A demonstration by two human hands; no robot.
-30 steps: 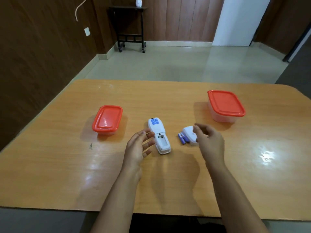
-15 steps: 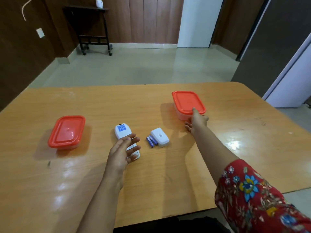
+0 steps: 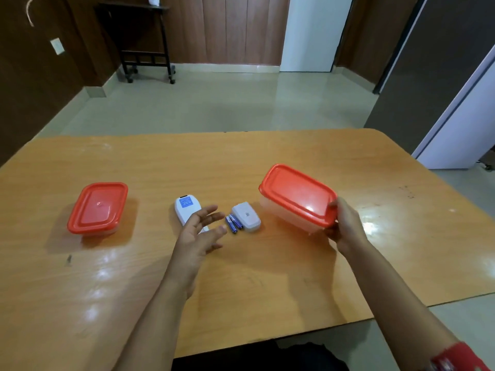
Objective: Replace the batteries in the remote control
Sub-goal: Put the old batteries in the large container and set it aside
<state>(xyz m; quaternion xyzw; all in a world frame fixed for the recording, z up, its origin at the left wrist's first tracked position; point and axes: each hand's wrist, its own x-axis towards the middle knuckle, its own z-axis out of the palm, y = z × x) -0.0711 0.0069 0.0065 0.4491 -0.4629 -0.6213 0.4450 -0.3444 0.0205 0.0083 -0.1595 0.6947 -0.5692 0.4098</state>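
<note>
A white remote control [image 3: 185, 207] lies back-up on the wooden table [image 3: 241, 285], its near end hidden behind my left hand [image 3: 199, 231], which hovers open with fingers spread. Two blue batteries [image 3: 233, 223] lie just right of that hand. The white battery cover [image 3: 246, 216] rests against them. My right hand [image 3: 345, 226] grips the near right corner of a clear box with a red lid [image 3: 297, 196] and holds it tilted above the table.
A second red-lidded box [image 3: 97, 207] sits at the left of the table. The table's near edge runs close to my body. A black trolley [image 3: 146, 38] stands by the far wall.
My right hand reached the right box, took hold of it and lifted it closer to me, tilted. My left hand stayed open over the remote. The camera view turned right.
</note>
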